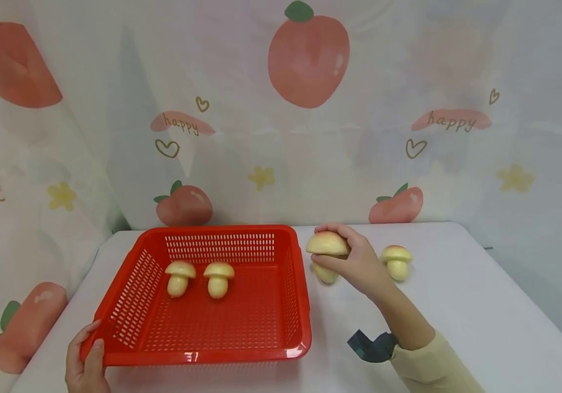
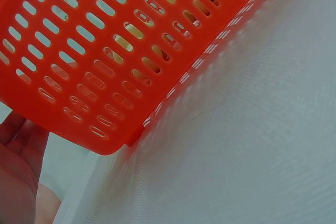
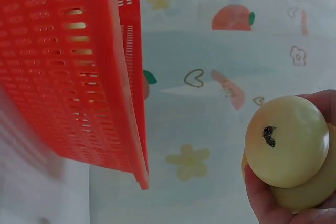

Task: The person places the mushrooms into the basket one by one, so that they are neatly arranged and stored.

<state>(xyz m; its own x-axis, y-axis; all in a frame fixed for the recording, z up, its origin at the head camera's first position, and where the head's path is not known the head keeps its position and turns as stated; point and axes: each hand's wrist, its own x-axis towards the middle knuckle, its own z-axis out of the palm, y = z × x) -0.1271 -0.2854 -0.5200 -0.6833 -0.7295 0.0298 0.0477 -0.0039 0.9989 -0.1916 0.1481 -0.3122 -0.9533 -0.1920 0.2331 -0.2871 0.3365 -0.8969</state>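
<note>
My right hand (image 1: pixel 359 265) grips a toy mushroom (image 1: pixel 327 244) by its pale yellow cap, just off the right side of the red basket (image 1: pixel 202 357). The stem points down below the thumb. In the right wrist view the rounded stem end (image 3: pixel 294 145) of this mushroom faces the camera, with a small black mark on it. My left hand (image 1: pixel 86 360) holds the basket's near left corner, thumb over the rim. Inside the basket, a mushroom (image 1: pixel 178 278) lies beside another mushroom (image 1: pixel 219 279), both with caps toward the back.
One more mushroom (image 1: pixel 397 263) is on the white table (image 1: pixel 482 305), to the right of my right hand. A fruit-printed cloth (image 1: pixel 310 153) hangs behind the table and along its left side. The basket has slotted walls and a raised rim.
</note>
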